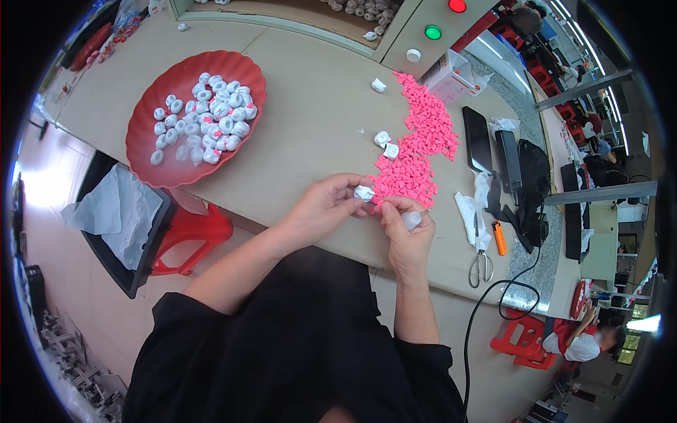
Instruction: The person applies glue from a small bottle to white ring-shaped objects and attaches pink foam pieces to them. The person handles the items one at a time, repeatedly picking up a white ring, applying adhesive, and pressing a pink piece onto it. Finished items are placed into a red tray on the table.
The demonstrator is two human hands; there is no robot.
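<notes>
My left hand (pixel 326 206) pinches a small white ring-like piece (pixel 364 193) between thumb and fingers at the near edge of the pink heap. Close to its right, my right hand (pixel 407 233) has thumb and forefinger pressed together beside a pink bit, and I cannot make out whether they grip it. A second white piece (pixel 411 221) sits within its curled fingers. Small pink pieces (pixel 405 176) lie in a long heap just beyond both hands. Loose white pieces (pixel 382 138) rest along the heap's left side. On the left, a red scalloped bowl (pixel 144 116) holds many white pieces, some showing pink.
Right of the heap lie a black phone (pixel 477 139), scissors (pixel 481 268), an orange lighter (pixel 500 238) and a black cable (pixel 467 338). A white box (pixel 448 76) stands farther back. Below the table's left side are a red stool (pixel 194 243) and a dark bin (pixel 116 247).
</notes>
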